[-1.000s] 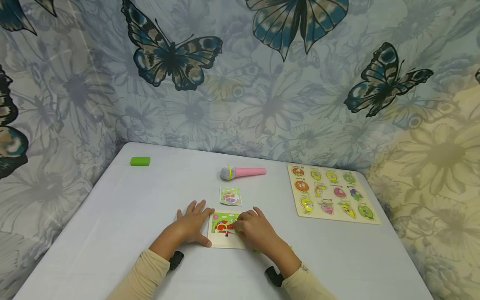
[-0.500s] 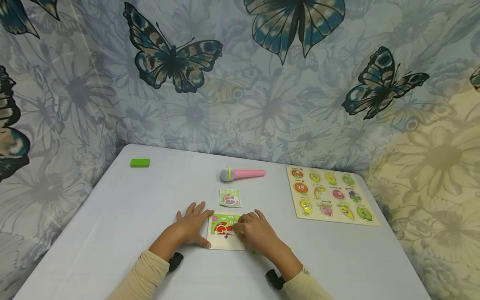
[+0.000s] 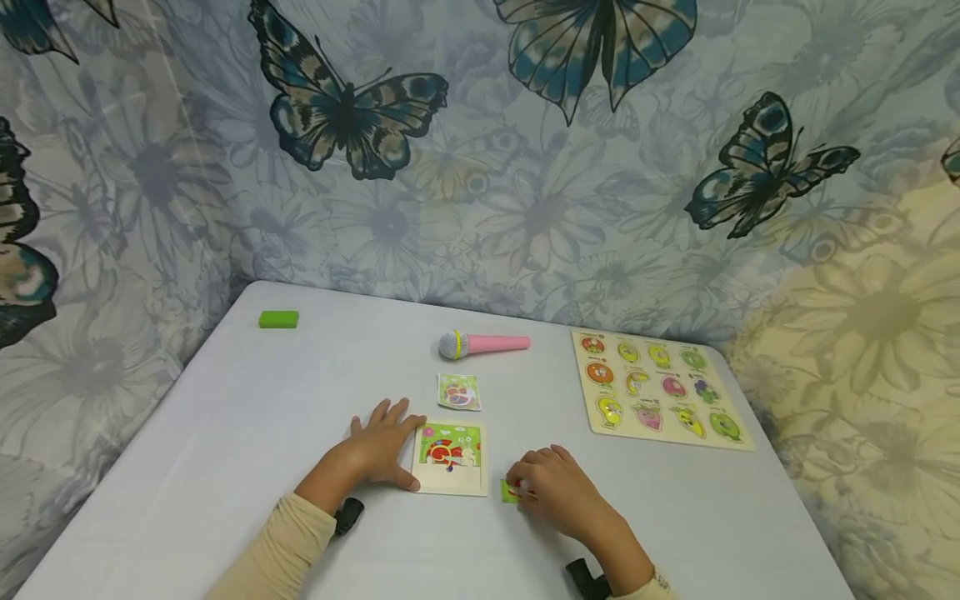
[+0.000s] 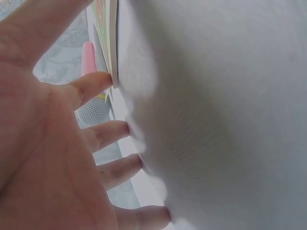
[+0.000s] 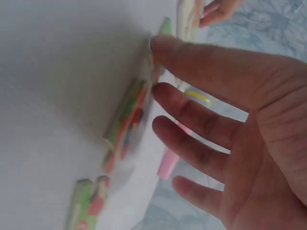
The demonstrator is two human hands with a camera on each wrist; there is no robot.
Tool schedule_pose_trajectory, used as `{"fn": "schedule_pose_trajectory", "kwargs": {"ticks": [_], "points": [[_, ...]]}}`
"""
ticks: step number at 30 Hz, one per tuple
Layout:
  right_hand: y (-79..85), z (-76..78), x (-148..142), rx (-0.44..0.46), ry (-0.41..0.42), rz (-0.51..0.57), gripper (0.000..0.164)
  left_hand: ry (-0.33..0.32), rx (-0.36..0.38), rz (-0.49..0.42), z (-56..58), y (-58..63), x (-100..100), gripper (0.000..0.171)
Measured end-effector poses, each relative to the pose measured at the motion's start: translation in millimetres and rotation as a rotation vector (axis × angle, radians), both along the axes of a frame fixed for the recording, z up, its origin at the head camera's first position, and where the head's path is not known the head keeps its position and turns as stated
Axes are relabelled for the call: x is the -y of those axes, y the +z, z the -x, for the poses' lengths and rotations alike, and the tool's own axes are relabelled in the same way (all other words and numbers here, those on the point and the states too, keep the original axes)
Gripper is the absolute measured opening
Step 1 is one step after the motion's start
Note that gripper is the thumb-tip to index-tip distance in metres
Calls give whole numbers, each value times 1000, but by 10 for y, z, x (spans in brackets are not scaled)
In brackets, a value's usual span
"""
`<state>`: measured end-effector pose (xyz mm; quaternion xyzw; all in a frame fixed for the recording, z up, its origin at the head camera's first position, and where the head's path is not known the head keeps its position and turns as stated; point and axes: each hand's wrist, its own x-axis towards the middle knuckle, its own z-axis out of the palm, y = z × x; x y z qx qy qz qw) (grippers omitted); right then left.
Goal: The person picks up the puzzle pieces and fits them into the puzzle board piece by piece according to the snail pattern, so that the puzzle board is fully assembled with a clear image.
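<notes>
My left hand lies with spread fingers at the left side of a square wooden puzzle board. Its thumb and index finger touch that edge, and the left wrist view shows the other fingertips down on the cloth. The board's upper part carries a green and red picture; its lower strip is bare wood. My right hand is over the table right of the board. Its thumb and index fingertips are at a small green puzzle piece, apart from each other. More puzzle pieces lie under the right hand, blurred in the right wrist view.
A small picture card lies beyond the board, and a pink toy microphone behind it. A fruit puzzle board is at the back right. A green block sits at the far left corner of the white table.
My right hand has moved off the board, rightward and toward me, to the loose pieces. The picture's right part now shows uncovered. My left hand has stayed at the board's edge.
</notes>
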<state>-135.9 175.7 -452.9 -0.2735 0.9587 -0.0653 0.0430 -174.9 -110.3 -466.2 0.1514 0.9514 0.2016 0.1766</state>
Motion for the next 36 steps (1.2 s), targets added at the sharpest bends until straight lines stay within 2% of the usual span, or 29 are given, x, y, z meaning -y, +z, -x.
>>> {"fn": "schedule_pose_trajectory", "kwargs": {"ticks": [9, 17, 21, 26, 29, 36], "points": [[-104, -18, 1, -46, 10, -15, 18, -1, 26, 8, 9, -36, 17, 96], [-98, -27, 15, -69, 25, -14, 15, -13, 43, 17, 5, -13, 45, 96], [-55, -11, 57, -90, 44, 5, 19, -14, 38, 22, 15, -24, 44, 96], [54, 28, 276, -91, 90, 1, 29, -15, 34, 26, 33, -14, 28, 96], [81, 62, 461, -104, 128, -18, 30, -14, 39, 21, 39, -2, 17, 96], [7, 136, 801, -154, 197, -7, 29, -30, 46, 28, 53, -26, 15, 96]]}}
